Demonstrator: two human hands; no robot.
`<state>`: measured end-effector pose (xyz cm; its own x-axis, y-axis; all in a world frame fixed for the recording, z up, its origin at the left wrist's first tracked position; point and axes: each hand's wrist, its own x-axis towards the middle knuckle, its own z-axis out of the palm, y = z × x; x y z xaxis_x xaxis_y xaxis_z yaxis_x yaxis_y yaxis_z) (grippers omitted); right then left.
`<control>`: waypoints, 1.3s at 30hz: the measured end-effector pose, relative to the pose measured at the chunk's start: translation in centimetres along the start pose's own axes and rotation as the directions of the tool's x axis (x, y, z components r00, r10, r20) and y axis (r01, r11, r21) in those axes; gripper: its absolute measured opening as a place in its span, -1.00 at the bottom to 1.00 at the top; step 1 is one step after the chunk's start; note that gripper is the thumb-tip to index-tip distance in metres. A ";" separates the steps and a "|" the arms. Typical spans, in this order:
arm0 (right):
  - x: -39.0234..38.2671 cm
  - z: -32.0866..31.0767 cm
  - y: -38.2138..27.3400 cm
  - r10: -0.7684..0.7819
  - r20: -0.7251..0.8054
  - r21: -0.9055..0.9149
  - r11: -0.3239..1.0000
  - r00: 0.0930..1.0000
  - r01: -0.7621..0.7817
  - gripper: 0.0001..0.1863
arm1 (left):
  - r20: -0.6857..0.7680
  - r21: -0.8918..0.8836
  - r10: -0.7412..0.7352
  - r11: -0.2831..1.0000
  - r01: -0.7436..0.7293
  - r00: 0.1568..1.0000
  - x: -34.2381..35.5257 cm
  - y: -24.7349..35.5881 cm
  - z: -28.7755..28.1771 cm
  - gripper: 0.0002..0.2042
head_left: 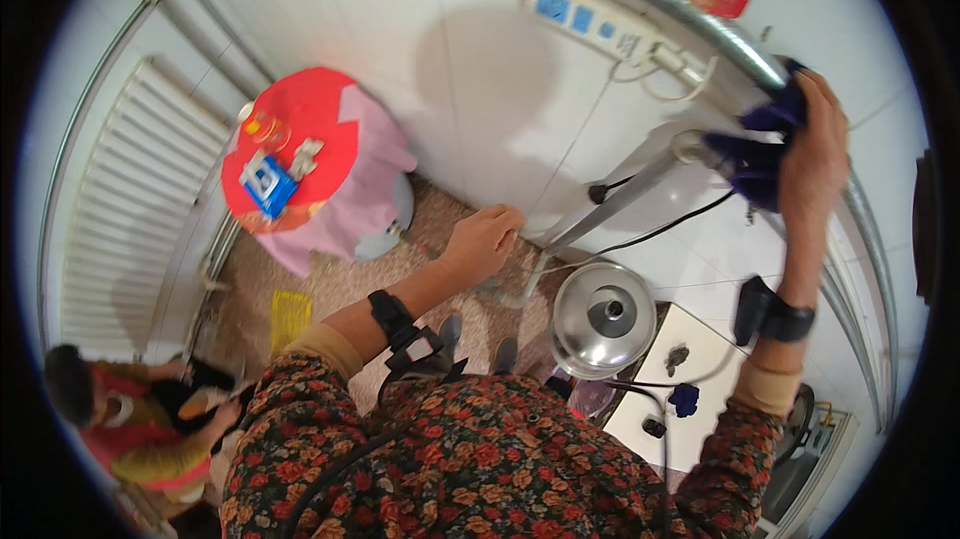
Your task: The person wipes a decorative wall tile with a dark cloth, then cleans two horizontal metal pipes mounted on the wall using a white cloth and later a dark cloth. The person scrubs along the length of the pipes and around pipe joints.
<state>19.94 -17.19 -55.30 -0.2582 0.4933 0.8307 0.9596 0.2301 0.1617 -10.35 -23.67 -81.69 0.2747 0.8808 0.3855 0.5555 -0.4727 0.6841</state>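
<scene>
My right hand [815, 159] is raised at the upper right, its fingers bent over a dark blue cloth [757, 164]. The cloth bunches beside the thick silver pipe [735, 39] that runs along the wall, and part of it hangs below my palm. Near the middle of the view, my left hand [485, 244] hovers over the floor with its fingers curled in. Nothing shows in that hand. Both wrists wear black bands.
A round table with a red and pink cover [385, 129] holds a blue packet [267, 185] and a bottle. A power strip [590, 17] is on the wall. Below my hands stand a metal lidded pot [603, 324] and a white cabinet top [700, 339]. Another person [150, 429] sits lower left.
</scene>
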 end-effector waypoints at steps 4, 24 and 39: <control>-0.4 -0.3 0.9 0.054 -0.018 0.008 0.999 0.998 -0.054 -0.45 | 0.049 0.027 -0.190 0.982 0.189 0.981 -4.1 -1.2 -0.6 -0.83; -19.2 -4.8 -6.7 0.248 0.865 0.388 0.221 0.436 -0.895 -0.69 | -0.482 0.713 -0.140 0.511 0.480 0.865 -5.1 -30.8 -16.4 -0.68; -27.6 -3.1 -14.3 0.041 0.994 0.094 0.162 0.102 -0.982 -0.65 | -0.234 0.746 -0.531 0.440 0.500 0.815 -6.7 -41.5 -21.8 -0.62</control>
<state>13.64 -36.65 -78.88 -0.0976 0.8937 -0.4380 0.3990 -0.3680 -0.8399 -52.34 -10.50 -99.12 -0.2544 0.9623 0.0960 0.9671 0.2525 0.0320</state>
